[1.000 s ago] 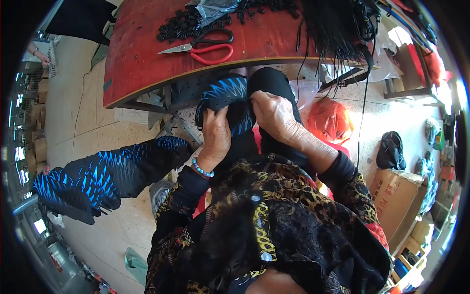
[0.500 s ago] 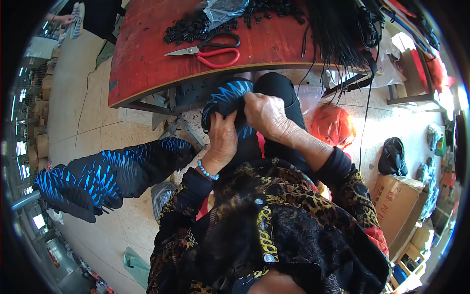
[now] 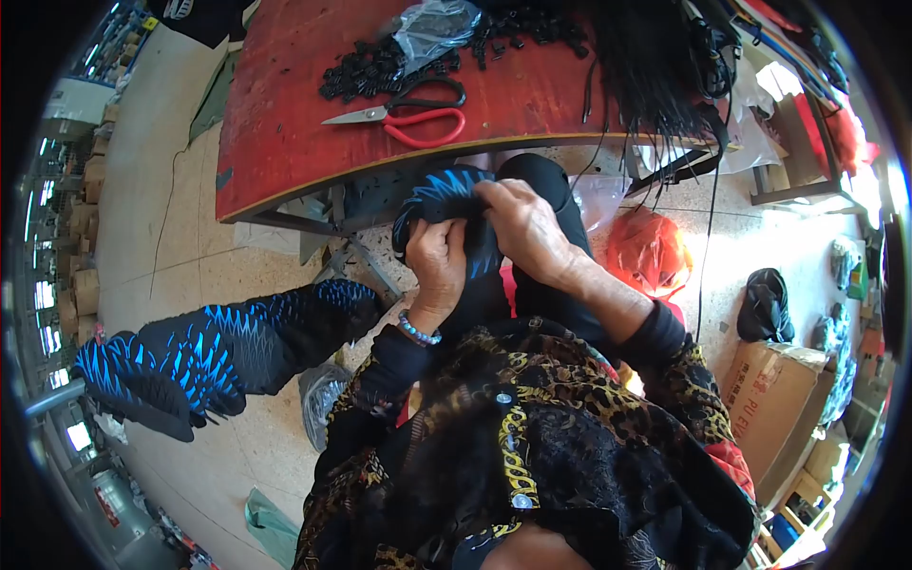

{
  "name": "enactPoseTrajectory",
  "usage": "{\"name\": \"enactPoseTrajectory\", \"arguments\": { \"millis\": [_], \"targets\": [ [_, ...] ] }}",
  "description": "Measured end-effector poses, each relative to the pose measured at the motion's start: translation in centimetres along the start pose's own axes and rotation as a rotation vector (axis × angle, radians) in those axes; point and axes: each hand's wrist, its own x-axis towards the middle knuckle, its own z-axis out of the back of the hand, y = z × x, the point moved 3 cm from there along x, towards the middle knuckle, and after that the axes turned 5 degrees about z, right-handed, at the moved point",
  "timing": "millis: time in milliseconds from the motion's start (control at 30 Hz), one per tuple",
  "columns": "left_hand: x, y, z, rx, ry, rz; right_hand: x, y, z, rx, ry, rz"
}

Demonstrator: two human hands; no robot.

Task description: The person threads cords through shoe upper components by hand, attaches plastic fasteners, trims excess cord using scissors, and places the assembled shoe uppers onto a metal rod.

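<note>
A black shoe upper (image 3: 445,184) with blue zigzag marks lies over my lap, just below the table edge. My left hand (image 3: 437,261) grips its near side, the fingers curled into the dark fabric. At its right end, my right hand (image 3: 522,223) pinches the edge between thumb and fingers; anything small inside that pinch is hidden. To my left, a long stack of similar black-and-blue shoe uppers (image 3: 228,347) sits nested together on a metal bar (image 3: 55,397).
The red table (image 3: 275,123) ahead holds scissors (image 3: 408,116), a pile of small black plastic pieces (image 3: 366,74), a clear plastic bag (image 3: 432,33) and black cords (image 3: 655,76) hanging over its edge. A red bag (image 3: 651,252) and a carton (image 3: 769,389) stand right.
My left hand has closed more tightly on the shoe upper, and my right hand has shifted slightly along its edge. Another person's hand with a striped shoe at upper left has left the view.
</note>
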Motion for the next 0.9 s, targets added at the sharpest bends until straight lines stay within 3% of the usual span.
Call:
{"name": "enactPoseTrajectory", "arguments": {
  "millis": [100,233,300,333,400,467,567,667,733,767,900],
  "targets": [
    [0.5,-0.1,-1.0,0.130,-0.136,-0.226,-0.7,-1.7,3.7,-0.097,-0.204,0.101],
    [0.6,0.1,-1.3,0.361,-0.213,-0.415,-4.8,-8.7,5.9,0.229,-0.409,-0.807],
    [0.5,-0.2,-1.0,0.404,-0.156,-0.513,-4.6,-9.6,4.5,0.528,-0.282,-0.880],
    [0.3,-0.5,-0.5,0.398,-0.169,-0.528,-3.7,-9.3,4.2,0.523,-0.296,-0.865],
    [-0.1,-1.2,0.8,0.462,-0.068,-0.578,-2.0,-8.5,3.0,1.069,-0.564,-0.964],
    [-0.3,-1.9,3.0,0.323,0.036,-0.597,-0.1,-8.4,4.0,1.405,-0.581,-0.825],
    [-0.8,-1.1,6.7,0.251,-0.071,-0.651,1.7,-8.6,8.3,1.227,-0.541,-0.623],
    [0.4,2.4,10.6,0.421,-0.135,-0.513,2.8,-9.6,11.2,1.390,-0.666,-0.574],
    [2.0,6.2,11.8,0.465,-0.175,-0.309,3.3,-9.9,12.7,1.279,-0.748,-0.612],
    [2.6,5.9,12.1,0.471,-0.199,-0.312,3.8,-9.5,12.9,1.289,-0.736,-0.590],
    [4.2,3.0,10.5,0.893,-0.230,-0.302,3.0,-7.4,12.4,0.616,-0.425,-0.649]
  ]
}}
